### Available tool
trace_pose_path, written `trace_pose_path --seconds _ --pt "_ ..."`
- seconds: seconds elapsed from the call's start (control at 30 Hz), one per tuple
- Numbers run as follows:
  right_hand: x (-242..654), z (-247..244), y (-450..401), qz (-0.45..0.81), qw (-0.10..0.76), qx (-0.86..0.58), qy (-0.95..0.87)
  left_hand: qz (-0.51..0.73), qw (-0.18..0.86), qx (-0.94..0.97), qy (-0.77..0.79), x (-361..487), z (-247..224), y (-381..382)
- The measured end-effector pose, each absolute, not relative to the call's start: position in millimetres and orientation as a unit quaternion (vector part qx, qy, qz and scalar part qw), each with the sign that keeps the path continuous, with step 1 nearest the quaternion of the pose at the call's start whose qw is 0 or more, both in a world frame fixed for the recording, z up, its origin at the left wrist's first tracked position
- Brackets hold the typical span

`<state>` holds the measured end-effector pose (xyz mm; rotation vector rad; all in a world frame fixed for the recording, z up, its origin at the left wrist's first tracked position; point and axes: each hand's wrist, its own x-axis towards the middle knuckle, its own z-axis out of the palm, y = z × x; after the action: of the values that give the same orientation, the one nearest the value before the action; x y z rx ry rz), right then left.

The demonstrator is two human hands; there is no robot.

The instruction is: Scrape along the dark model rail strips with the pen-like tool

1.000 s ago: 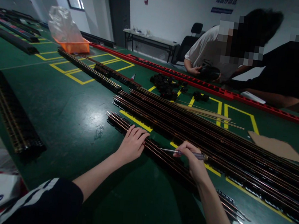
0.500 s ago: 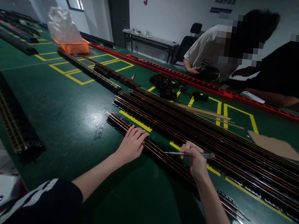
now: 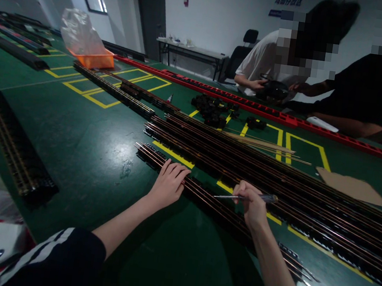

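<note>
A long black slotted strip with thin copper-coloured rods along it (image 3: 205, 195) lies slantwise on the green table. Over its left part lies my left hand (image 3: 170, 180), fingers across the top and thumb at the near side, gripping it. In my right hand (image 3: 251, 205) is a slim screwdriver (image 3: 270, 199), its dark handle pointing right and its metal shaft reaching left just above the strip. The fingers of that hand are closed around the tool. Loose rod ends (image 3: 300, 272) stick out at the strip's right end.
Several similar strips (image 3: 277, 182) lie side by side just beyond. Another strip (image 3: 18, 143) is at left. Black parts (image 3: 211, 110), thin sticks (image 3: 264, 144), cardboard (image 3: 352, 187) and an orange bin (image 3: 96, 59) lie farther back. Two people sit across, past a red rail (image 3: 225, 96).
My right hand and the screwdriver have shifted slightly right. My left hand stays on the strip. Across the table, the co-workers' hands have moved around a dark object.
</note>
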<state>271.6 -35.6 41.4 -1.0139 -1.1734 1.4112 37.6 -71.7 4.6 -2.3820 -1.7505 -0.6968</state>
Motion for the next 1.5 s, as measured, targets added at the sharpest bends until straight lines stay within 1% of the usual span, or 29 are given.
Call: trace_pose_path --seconds 0.1,0.37,0.53,0.93,1.3,1.5 --pt "273 42 -36 0.577 0.488 -0.420 -0.502 -0.223 0.052 -0.779 -0.584 39 6 -73" --pt "273 51 -41 0.574 0.412 -0.431 -0.561 -0.233 0.057 -0.756 -0.609 36 9 -72" --pt "272 52 -42 0.567 0.387 -0.437 -0.581 -0.248 0.062 -0.751 -0.609 32 7 -69" --pt "269 42 -43 0.585 0.414 -0.419 -0.558 -0.275 0.071 -0.757 -0.589 30 0 -66" --pt "269 42 -43 0.590 0.417 -0.417 -0.552 -0.284 0.004 -0.802 -0.526 31 7 -72" --pt "268 47 -43 0.578 0.406 -0.425 -0.566 -0.252 0.008 -0.818 -0.517 35 10 -73"
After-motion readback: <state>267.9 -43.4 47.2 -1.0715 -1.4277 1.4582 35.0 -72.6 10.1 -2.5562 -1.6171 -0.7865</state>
